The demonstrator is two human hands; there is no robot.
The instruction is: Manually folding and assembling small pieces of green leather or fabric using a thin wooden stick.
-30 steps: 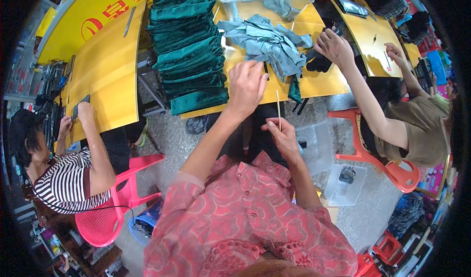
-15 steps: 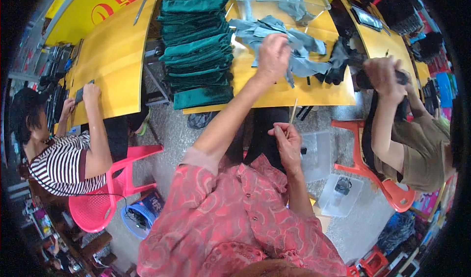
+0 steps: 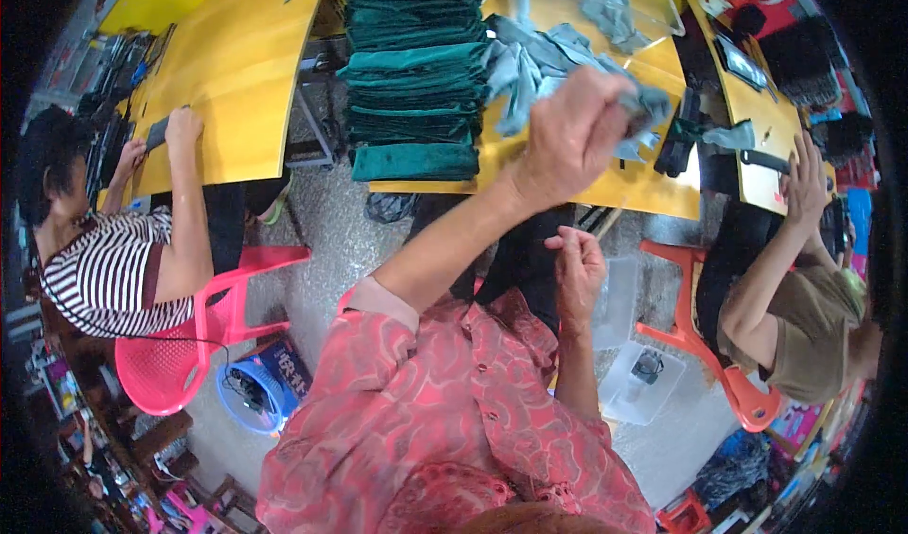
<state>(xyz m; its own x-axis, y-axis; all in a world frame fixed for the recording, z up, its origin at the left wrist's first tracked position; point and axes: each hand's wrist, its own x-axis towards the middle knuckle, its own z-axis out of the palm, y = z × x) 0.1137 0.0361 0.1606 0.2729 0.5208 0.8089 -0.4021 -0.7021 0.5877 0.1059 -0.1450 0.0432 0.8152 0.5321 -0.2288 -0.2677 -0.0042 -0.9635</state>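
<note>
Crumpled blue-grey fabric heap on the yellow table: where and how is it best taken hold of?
Probably pinch the heap's loose lower-left end, coming from the person's side: it juts toward the yellow table's near edge, while the left hand hides some of the right side.

Wearer's hands [image 3: 575, 139], two; blue basket [image 3: 232, 383], one; green fabric stack [image 3: 416, 89], one.

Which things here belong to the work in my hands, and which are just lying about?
Probably the job: thin stick at right hand; grey-blue strips by left hand; perhaps green velvet stack.

Likely just lying about: blue basket, clear tub, both on the floor.
</note>
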